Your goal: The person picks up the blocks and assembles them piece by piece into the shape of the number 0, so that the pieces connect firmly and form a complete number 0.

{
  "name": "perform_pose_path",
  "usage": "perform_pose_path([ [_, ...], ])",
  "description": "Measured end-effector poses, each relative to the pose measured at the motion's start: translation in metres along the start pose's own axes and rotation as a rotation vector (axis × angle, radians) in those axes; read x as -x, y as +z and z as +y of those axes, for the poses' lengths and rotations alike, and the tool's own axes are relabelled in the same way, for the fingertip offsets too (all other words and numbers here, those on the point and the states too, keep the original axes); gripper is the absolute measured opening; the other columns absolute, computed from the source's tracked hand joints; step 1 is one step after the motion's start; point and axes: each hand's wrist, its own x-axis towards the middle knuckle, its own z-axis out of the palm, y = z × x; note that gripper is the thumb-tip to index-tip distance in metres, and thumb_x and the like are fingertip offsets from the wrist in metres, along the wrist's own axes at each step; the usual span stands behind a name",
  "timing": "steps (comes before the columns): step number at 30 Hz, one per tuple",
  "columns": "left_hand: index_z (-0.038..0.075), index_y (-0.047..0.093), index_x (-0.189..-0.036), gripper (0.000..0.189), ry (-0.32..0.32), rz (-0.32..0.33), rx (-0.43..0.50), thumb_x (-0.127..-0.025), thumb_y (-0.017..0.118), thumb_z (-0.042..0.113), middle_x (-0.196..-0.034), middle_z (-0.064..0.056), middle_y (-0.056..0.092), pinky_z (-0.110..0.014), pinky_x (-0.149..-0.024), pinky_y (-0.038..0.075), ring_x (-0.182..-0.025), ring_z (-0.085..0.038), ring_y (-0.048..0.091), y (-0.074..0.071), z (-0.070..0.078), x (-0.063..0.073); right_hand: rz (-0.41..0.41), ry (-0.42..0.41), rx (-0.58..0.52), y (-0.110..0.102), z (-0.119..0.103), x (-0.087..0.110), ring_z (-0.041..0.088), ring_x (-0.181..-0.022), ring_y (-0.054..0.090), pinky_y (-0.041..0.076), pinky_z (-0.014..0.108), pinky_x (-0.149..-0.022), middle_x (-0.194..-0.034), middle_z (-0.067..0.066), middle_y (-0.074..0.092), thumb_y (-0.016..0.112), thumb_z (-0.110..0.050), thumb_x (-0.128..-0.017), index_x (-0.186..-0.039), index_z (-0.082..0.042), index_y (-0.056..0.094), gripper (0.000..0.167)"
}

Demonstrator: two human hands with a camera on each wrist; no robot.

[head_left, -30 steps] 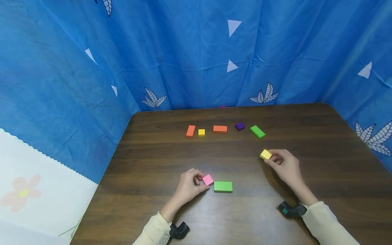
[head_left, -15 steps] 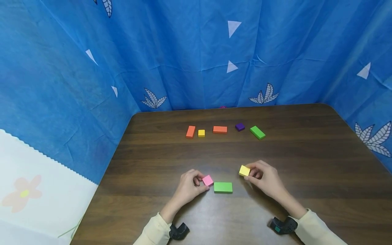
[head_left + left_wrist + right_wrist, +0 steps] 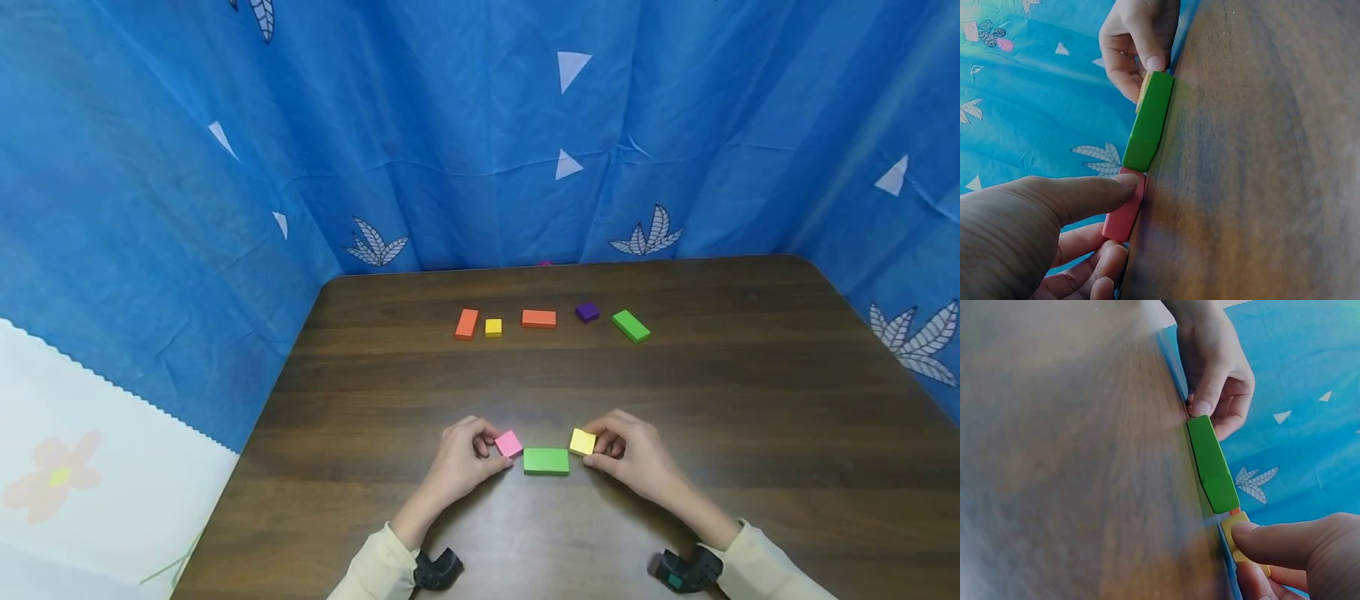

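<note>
My left hand [image 3: 463, 457] pinches a small pink block [image 3: 508, 443] between thumb and fingers, at the left end of a green rectangular block [image 3: 546, 462] lying flat on the table. On the other side, my right hand [image 3: 632, 454] pinches a small yellow block [image 3: 582, 442] close to the green block's right end. Both small blocks sit turned at an angle to the green one. In the left wrist view the pink block [image 3: 1125, 209] shows under the thumb, while the yellow one is mostly hidden. From the right wrist the yellow block [image 3: 1239, 537] shows beneath the thumb.
Toward the back of the wooden table [image 3: 420, 375] lies a loose row: an orange block [image 3: 467, 324], a yellow cube-like block [image 3: 493, 327], another orange block [image 3: 538, 319], a purple block [image 3: 587, 312] and a green block [image 3: 631, 326]. A blue curtain [image 3: 450, 125] hangs behind.
My right hand has carried the yellow block leftward and nearer, from the right of the table to beside the green block's right end. My left hand stays put with the pink block.
</note>
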Motion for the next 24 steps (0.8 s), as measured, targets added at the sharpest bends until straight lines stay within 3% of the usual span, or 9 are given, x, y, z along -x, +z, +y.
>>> perform_pose_path([
  [16,0.008,0.071,-0.087,0.027,-0.023,0.008,0.001,-0.067,0.089,0.013,-0.074,0.002,0.058,-0.017,-0.058,0.044,-0.064,-0.002,0.049,0.009,-0.001,0.005,-0.032,-0.080,-0.038,0.002,0.010,0.004,-0.001,-0.066,0.050,0.046,0.019,-0.056,-0.081,-0.009,0.058,0.086,-0.004,-0.068,-0.098,-0.011,0.072,0.034],
  [24,0.008,0.070,-0.085,0.027,-0.009,0.011,0.001,-0.066,0.089,0.011,-0.074,0.002,0.058,-0.016,-0.058,0.043,-0.063,0.000,0.049,0.013,0.000,0.004,0.003,-0.108,-0.042,0.004,0.016,0.009,-0.002,-0.065,0.050,0.046,0.018,-0.056,-0.081,-0.011,0.058,0.087,-0.005,-0.066,-0.099,-0.012,0.072,0.037],
])
